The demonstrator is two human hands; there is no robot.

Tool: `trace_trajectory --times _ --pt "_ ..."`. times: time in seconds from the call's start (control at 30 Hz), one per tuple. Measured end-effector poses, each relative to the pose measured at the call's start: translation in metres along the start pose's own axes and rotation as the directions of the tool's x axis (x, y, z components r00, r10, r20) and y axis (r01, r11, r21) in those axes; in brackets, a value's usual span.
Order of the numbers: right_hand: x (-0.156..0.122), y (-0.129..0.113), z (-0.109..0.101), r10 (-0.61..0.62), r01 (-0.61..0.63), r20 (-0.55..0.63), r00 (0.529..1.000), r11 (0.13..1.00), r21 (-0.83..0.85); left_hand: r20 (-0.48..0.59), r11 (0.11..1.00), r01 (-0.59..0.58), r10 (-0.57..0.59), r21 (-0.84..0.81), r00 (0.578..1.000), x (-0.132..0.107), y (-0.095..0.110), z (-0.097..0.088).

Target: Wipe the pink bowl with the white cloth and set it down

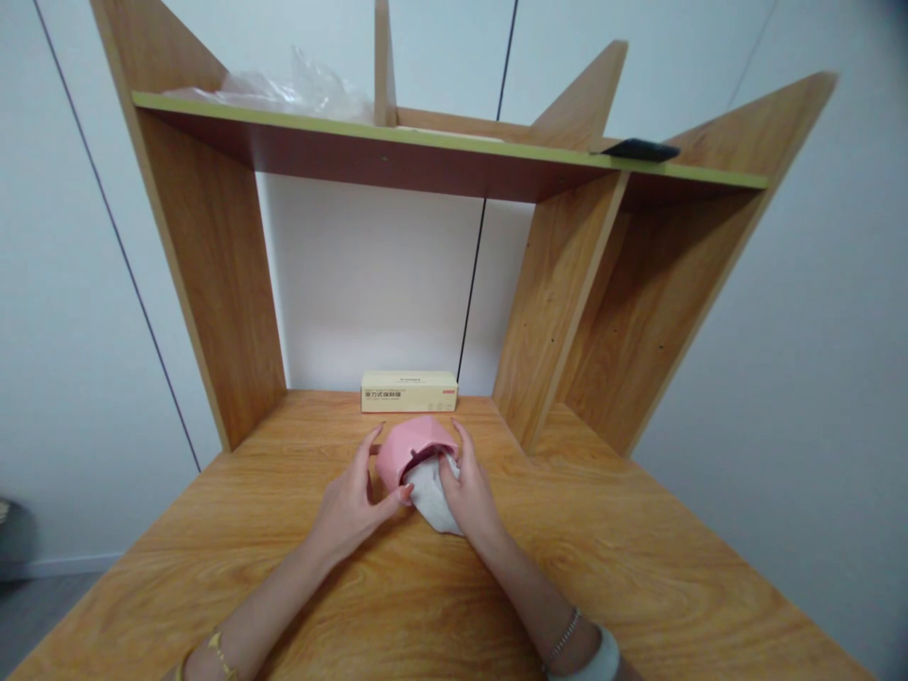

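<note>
A pink faceted container point(415, 439) is tilted on the desk with its dark opening facing me. My left hand point(358, 497) grips its left side, fingers behind and thumb at the lower edge of the opening. A soft white cloth point(431, 494) is bunched at the opening, partly inside it and partly hanging out below. My right hand point(464, 484) pinches the cloth with its thumb near the right edge of the opening, while its fingers reach up along the container's right side. The inside of the container is mostly hidden.
A cream box with printed lettering point(410, 392) stands behind the container on the wooden desk point(298, 605). Upright wooden panels point(567, 303) hold up a green-edged shelf point(440, 142). On it lie clear plastic point(298, 90) and a dark flat object point(642, 149).
</note>
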State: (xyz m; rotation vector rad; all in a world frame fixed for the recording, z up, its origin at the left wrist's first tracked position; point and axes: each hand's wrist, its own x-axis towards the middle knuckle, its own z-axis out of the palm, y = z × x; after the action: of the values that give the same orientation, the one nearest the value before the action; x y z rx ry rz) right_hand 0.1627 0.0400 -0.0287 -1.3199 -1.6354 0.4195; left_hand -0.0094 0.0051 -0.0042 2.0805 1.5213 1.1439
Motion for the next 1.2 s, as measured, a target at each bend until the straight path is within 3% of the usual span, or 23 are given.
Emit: trace_trajectory --times 0.13,0.23,0.37,0.5,0.67,0.73,0.83,0.93,1.1,1.2 --pt "0.003 0.004 0.008 -0.005 0.017 -0.058 0.998 0.976 0.216 0.022 0.994 -0.035 0.037 -0.105 0.999 -0.003 0.001 0.007" --pt "0.003 0.002 0.009 0.013 -0.007 -0.027 1.000 0.973 0.229 0.016 0.994 -0.030 0.032 -0.110 0.999 -0.004 0.003 0.010" --pt "0.002 -0.005 0.006 0.041 -0.044 0.027 0.999 0.994 0.099 -0.005 1.000 -0.003 0.003 -0.003 1.000 -0.004 0.005 0.006" --pt "0.001 -0.009 -0.001 0.086 -0.081 0.049 0.995 0.991 -0.104 0.043 0.999 -0.005 0.003 0.051 0.999 -0.005 0.004 0.003" --pt "0.003 -0.009 -0.009 0.064 -0.054 0.026 0.998 0.957 -0.284 0.007 0.980 0.096 -0.096 -0.175 0.995 0.003 -0.005 0.012" --pt "0.005 -0.008 -0.010 0.055 -0.046 0.022 0.998 0.955 -0.293 -0.006 0.940 0.156 -0.165 -0.304 0.986 0.008 -0.011 0.016" --pt "0.006 -0.006 -0.010 0.073 -0.061 0.040 0.997 0.968 -0.243 0.065 0.816 0.302 -0.311 -0.493 0.948 0.013 -0.021 0.018" --pt "0.009 0.000 -0.011 0.098 -0.089 0.040 0.994 0.979 -0.184 0.125 0.712 0.402 -0.410 -0.575 0.904 0.015 -0.031 0.019" --pt "0.017 0.019 -0.016 0.067 -0.063 0.005 0.998 0.950 -0.306 0.138 0.603 0.408 -0.443 -0.685 0.886 0.016 -0.039 0.022" --pt "0.020 0.027 -0.017 0.107 -0.077 0.071 0.992 0.938 -0.338 0.129 0.535 0.387 -0.455 -0.751 0.881 0.018 -0.038 0.021"
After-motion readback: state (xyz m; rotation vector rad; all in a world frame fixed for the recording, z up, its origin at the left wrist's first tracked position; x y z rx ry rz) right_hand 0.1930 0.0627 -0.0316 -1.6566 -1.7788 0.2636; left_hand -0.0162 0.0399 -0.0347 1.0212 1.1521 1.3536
